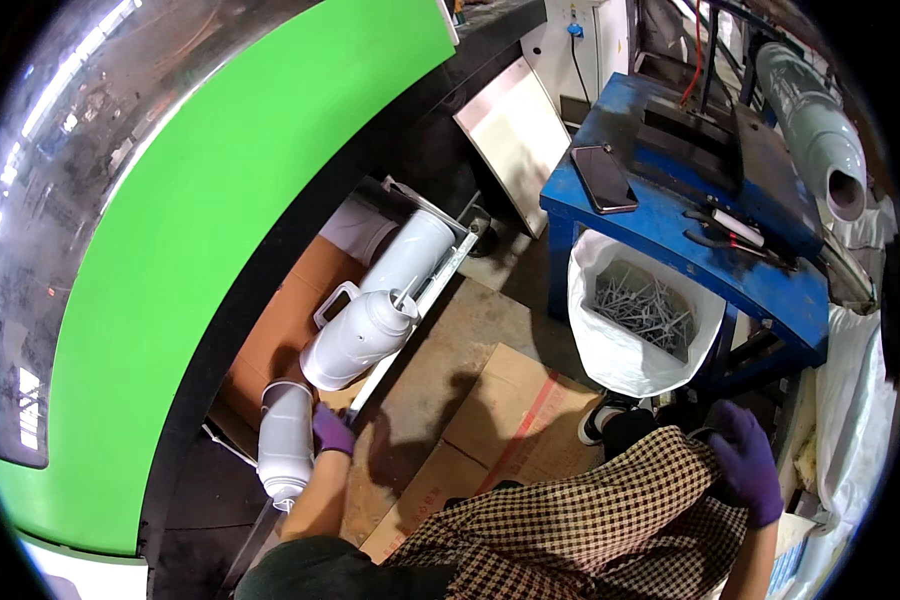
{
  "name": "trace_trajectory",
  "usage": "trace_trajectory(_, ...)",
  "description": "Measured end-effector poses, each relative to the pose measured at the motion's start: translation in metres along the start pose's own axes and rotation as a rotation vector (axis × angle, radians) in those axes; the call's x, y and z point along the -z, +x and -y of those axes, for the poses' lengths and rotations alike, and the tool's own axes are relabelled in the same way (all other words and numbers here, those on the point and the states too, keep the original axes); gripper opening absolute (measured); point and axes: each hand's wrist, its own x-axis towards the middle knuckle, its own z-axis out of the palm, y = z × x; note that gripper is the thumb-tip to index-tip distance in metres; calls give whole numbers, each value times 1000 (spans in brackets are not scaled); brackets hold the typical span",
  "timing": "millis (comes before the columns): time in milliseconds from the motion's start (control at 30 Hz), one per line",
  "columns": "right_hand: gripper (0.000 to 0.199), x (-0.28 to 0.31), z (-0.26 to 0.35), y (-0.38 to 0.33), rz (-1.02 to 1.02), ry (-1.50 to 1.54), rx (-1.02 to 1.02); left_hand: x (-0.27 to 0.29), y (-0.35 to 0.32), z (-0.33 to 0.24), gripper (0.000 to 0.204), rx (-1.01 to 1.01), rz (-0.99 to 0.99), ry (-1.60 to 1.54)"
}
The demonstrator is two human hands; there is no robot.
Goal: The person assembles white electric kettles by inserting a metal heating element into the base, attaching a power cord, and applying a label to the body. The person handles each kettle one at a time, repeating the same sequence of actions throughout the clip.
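My left hand (334, 430), in a purple glove, is beside a grey plastic bottle-shaped shell (286, 438) that lies tilted at the near end of the machine's opening. Its fingertips are partly hidden against the shell, so a grip cannot be made out. Just beyond lies a pale grey jug-shaped shell (355, 345) with a handle and a thin plastic stub at its mouth. Behind that is another pale cylindrical shell (412, 250). My right hand (746, 465), also gloved in purple, hovers by my knee over the checked apron (590, 480), fingers loosely apart and holding nothing visible.
A large green machine panel (230, 190) curves along the left. Flattened cardboard (500, 430) covers the floor. At right stands a blue bench (690, 235) with a phone (604, 180) and pliers (720, 240); beneath its edge hangs a white bag (640, 365) of grey plastic scraps.
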Motion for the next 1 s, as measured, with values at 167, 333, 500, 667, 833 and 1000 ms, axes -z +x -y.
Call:
trace_trajectory(167,51,-7,82,-66,-36,13,-48,-52,0,-58,58,-825,214,727)
trace_trajectory(333,52,-21,106,-84,-214,-242,81,-215,-116,-102,111,-1550,429,1368)
trace_trajectory(500,46,-50,55,-60,-240,-169,79,-263,-45,-72,89,-1245,349,1741)
trace_trajectory(667,17,-65,57,-6,-414,-231,138,-271,-52,-83,129,-693,292,2019)
trace_trajectory(833,36,-131,57,95,-276,-674,193,-290,-106,-84,97,-607,149,1990)
trace_trajectory(1000,59,-166,132,28,-235,-127,627,-249,-87,-83,82,-1117,271,1843)
